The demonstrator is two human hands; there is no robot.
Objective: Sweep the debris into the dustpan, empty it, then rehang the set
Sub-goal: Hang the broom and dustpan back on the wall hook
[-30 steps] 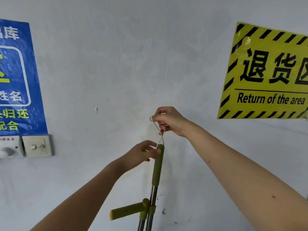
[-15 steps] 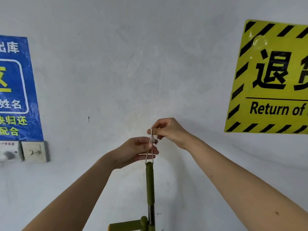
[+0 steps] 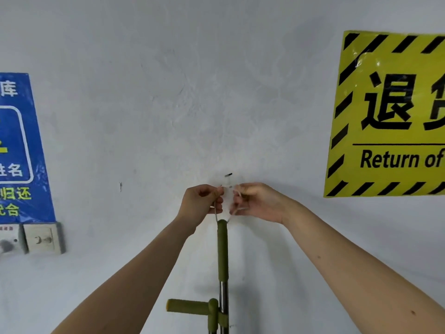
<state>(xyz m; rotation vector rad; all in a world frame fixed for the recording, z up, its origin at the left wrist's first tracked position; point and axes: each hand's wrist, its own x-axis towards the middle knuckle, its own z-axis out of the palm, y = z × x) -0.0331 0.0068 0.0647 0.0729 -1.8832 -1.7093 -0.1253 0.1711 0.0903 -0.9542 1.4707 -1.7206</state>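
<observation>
Hands up at wall [image 3: 192, 104], both pinching a thin pale loop [image 3: 216, 214] tied at top of green handle [image 3: 222, 249]. Left hand [image 3: 201, 204] has its grip closed on the loop's left strand, thumb and fingers pressed together. Right hand [image 3: 256, 201] has its grip closed on the right strand, fingers curled in. Loop is spread between the two hands, forming a V down to the handle tip. Small dark nail [image 3: 228, 175] sticks out of the wall just above and between the hands; loop top is blurred, cannot tell if it is on the nail. Handle hangs upright below the hands, close to the wall, green sleeve on top, metal pole [image 3: 224, 297] below. Second green handle [image 3: 187, 305] sticks out sideways to the left near bottom edge, clipped to the pole. Broom head and dustpan body are out of view. Yellow sign [image 3: 390, 112] with black stripes on wall at right, well apart from hands. Blue sign [image 3: 21, 150] at left, switch [image 3: 42, 238] below it.
</observation>
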